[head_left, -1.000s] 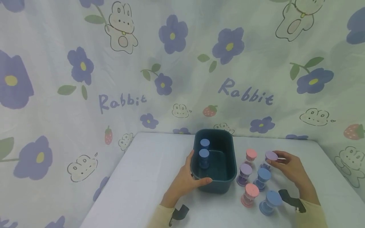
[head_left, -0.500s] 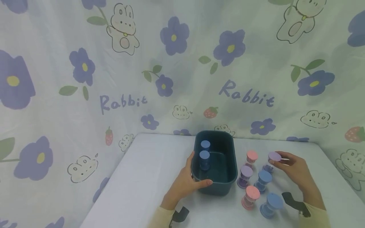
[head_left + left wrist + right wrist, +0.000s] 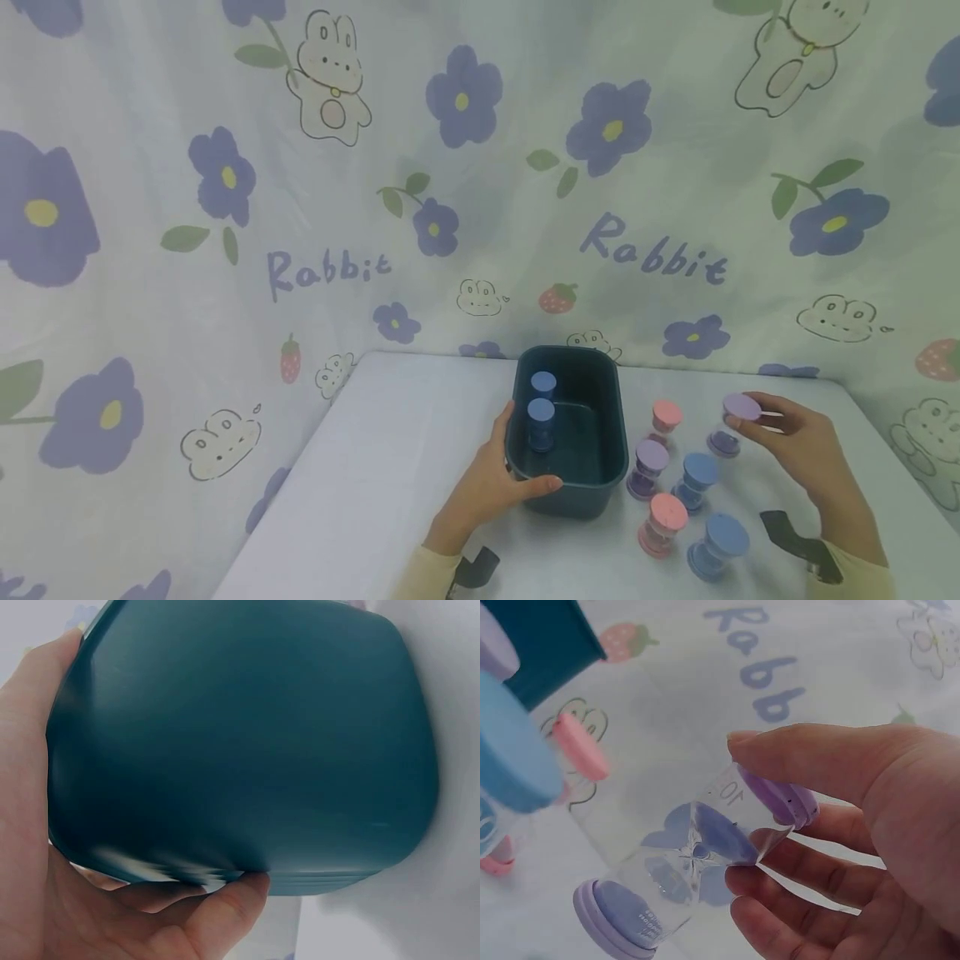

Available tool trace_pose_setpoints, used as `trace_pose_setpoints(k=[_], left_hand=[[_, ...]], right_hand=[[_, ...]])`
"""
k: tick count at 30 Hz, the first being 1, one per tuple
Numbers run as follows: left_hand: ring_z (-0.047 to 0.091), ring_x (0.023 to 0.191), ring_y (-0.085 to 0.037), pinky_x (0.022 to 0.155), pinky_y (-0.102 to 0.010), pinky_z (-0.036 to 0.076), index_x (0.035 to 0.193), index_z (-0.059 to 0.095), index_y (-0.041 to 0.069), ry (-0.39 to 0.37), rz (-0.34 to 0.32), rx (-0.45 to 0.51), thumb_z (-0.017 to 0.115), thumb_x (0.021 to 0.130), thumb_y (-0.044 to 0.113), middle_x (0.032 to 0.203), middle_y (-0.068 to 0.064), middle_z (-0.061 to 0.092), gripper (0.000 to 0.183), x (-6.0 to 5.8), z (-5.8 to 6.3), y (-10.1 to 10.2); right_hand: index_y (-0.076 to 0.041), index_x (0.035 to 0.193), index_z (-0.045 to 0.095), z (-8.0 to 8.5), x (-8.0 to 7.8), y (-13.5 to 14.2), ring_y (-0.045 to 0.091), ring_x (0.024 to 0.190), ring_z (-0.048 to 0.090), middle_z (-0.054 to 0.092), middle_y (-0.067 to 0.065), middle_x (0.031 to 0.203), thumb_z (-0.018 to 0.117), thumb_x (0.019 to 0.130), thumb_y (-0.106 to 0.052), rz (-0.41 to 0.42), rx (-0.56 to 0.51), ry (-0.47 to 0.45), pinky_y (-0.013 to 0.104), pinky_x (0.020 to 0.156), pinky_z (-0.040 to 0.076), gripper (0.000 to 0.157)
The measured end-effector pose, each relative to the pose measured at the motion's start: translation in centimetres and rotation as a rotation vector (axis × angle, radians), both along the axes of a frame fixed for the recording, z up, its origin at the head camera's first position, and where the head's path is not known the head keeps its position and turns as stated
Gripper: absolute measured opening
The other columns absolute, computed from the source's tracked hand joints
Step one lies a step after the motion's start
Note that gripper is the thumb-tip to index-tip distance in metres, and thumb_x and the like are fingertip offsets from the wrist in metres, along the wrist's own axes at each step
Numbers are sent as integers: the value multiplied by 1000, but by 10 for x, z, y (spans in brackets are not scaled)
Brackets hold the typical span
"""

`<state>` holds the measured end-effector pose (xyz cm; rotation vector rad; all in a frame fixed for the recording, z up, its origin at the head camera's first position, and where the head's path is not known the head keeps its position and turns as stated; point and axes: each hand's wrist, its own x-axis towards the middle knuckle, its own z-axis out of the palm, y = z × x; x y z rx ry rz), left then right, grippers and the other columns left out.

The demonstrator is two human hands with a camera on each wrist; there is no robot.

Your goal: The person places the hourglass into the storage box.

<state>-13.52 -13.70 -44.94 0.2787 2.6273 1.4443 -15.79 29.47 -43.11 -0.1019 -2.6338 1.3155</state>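
Note:
My left hand [image 3: 491,479] grips the near left corner of a dark teal bin [image 3: 573,500], thumb along the near rim. In the left wrist view the fingers curl at the bin's edge. Two blue sand timers [image 3: 541,425] stand inside the bin, along its left wall. My right hand [image 3: 806,446] pinches a purple sand timer [image 3: 741,407] by its top cap, between thumb and fingers. The right wrist view shows this timer's clear hourglass body, marked 10, and its lower purple cap [image 3: 619,919]. Whether its base touches the table cannot be told.
Between bin and right hand stand several sand timers: a far pink one [image 3: 667,414], a purple one [image 3: 651,457], a blue one [image 3: 700,471], a near pink one [image 3: 667,512] and a near blue one [image 3: 724,536]. A rabbit-print curtain [image 3: 510,183] hangs behind the white table [image 3: 360,483].
My right hand has moved to the right with the purple sand timer, away from the other timers. The left hand keeps its grip on the bin. The head view has shifted slightly.

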Motion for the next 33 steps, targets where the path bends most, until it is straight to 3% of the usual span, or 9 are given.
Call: trace_pose_setpoints(k=[6,12,15,19,25,29,33], left_hand=[[33,156,-36,118,-70,35,166,6,36,-14,9,0,85,73,64,174,-4,20,126,0,1,1],[33,156,-36,118,-70,36,165,5,38,-8,3,2,85,73,66,174,-3,20,126,-2,-1,1],[32,157,-35,119,-69,35,165,5,39,-4,1,9,86,73,64,174,-3,20,125,-2,-2,1],[32,157,-35,119,-69,35,165,5,39,1,-3,7,85,73,65,174,-2,20,125,-2,-3,1],[33,157,-34,119,-70,35,165,5,39,2,-1,8,85,72,65,175,-2,20,126,-2,-4,1],[33,156,-35,118,-70,35,165,5,40,-1,2,4,85,72,67,174,-3,20,126,-2,-5,1],[33,157,-35,118,-70,35,165,4,41,-7,5,1,85,72,67,174,-3,20,126,-3,-4,1]], right_hand=[[-3,137,62,19,1,2,-27,87,51,49,-48,101,84,88,-39,7,2,21,7,68,46,65],[1,136,61,39,2,-1,-26,88,53,50,-46,105,84,88,-30,35,-18,72,4,69,49,62],[0,137,61,50,5,-7,-27,88,52,50,-43,105,84,88,-34,36,10,63,4,69,49,64],[-7,141,60,64,10,-16,-27,87,50,48,-43,105,82,88,-43,19,40,21,5,68,46,69],[-8,139,63,83,16,-34,-21,88,60,58,-44,102,84,87,-34,63,-26,70,6,71,49,61],[-9,139,63,93,18,-50,-19,89,61,60,-42,102,84,88,-36,90,-30,67,8,72,50,62],[-12,140,62,101,17,-66,-17,90,61,63,-29,108,82,88,-41,115,-16,38,11,74,51,63]])
